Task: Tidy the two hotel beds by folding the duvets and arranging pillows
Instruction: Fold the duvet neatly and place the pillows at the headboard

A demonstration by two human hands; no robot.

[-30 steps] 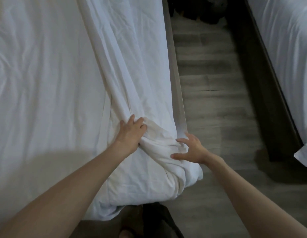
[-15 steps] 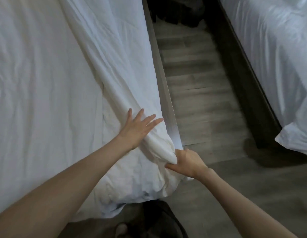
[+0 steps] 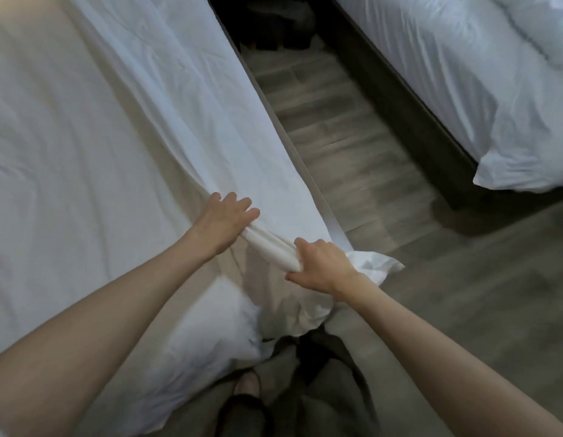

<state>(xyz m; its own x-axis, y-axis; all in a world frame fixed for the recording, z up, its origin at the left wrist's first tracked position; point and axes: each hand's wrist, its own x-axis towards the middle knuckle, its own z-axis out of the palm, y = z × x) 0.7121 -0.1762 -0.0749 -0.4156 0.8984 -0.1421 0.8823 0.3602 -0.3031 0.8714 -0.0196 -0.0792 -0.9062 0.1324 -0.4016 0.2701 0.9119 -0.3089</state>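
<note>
While gathered, duvet (image 3: 267, 244): a bunched roll stretched between the hands.
Left hand (image 3: 225, 220): fingers curled over the fold, gripping it.
Right hand (image 3: 321, 263): fist closed round the roll.
Pull: probably best kept even, both hands drawing together.

No readable text, label or number anywhere, perhaps owing to dim light.

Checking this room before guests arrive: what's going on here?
A person stands at the foot corner of the near bed, working on its white duvet. The left hand holds a gathered fold of it, and the right hand grips the bunched length just beside, near the corner that hangs off the mattress. The duvet is heaped along the bed's right edge, not yet folded. Across the wooden floor, the second bed has rumpled white bedding.
</note>
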